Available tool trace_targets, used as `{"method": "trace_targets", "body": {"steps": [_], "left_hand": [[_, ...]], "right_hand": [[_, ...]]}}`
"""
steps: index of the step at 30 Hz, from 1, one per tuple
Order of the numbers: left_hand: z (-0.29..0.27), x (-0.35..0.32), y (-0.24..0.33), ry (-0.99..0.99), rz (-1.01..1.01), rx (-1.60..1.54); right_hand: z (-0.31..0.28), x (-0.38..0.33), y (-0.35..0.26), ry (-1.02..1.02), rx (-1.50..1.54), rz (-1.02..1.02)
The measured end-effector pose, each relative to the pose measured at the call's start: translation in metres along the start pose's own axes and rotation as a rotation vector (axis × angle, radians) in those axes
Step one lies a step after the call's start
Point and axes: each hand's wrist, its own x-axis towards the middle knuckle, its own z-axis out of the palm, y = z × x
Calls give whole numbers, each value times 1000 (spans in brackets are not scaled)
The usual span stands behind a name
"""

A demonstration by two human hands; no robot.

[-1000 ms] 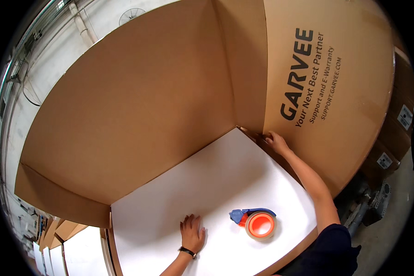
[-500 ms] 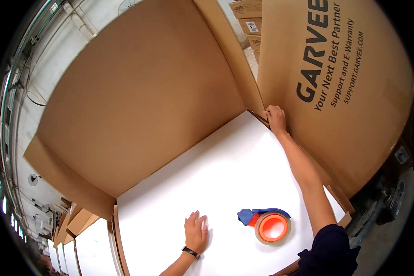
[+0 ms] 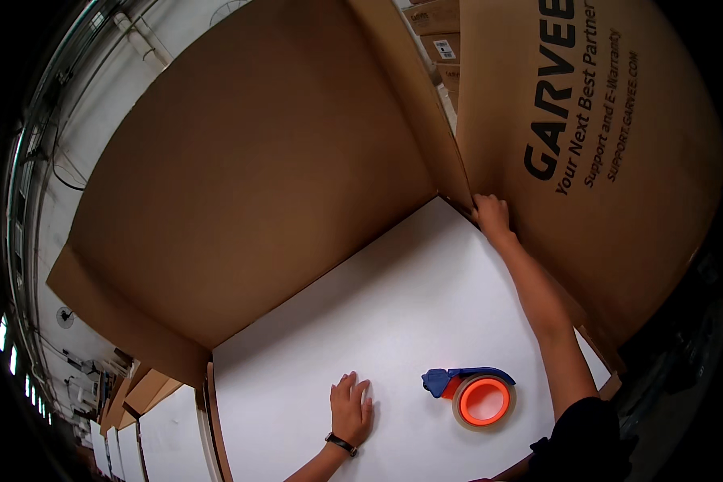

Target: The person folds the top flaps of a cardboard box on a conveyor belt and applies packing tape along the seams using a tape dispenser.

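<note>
A large brown cardboard box [image 3: 241,201] lies open around a white panel [image 3: 410,305]. My left hand [image 3: 351,410] rests flat on the white panel near its front edge, fingers spread, a dark band on the wrist. My right hand [image 3: 490,217] reaches to the far corner and presses against the printed right flap [image 3: 586,161] where it meets the panel. A tape dispenser [image 3: 472,395] with a blue handle and an orange roll lies on the panel between my arms, touched by neither hand.
Stacked cardboard boxes [image 3: 434,40] show through the gap between the back wall and the right flap. More flat white sheets and cardboard pieces [image 3: 149,410] lie at the lower left.
The view has shifted, so the box corner and right flap sit closer and larger. My right hand stays at the corner, my left hand stays flat, and the dispenser has not moved.
</note>
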Motion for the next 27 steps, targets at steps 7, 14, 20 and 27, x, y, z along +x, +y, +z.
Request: {"method": "trace_targets", "body": {"steps": [7,14,20,27], "left_hand": [[6,4,0,-6,58,108],[13,-3,-12,114,88,73],[-6,-36,30,233,165,-280],[-193,-136,116,616,782,-55]], "right_hand": [[44,-12,53,11,-246,97],[-95,-47,29,-236,787,19],[-258,-201,93,-220,891,111],[-413,-308,97,310,705,219]]}}
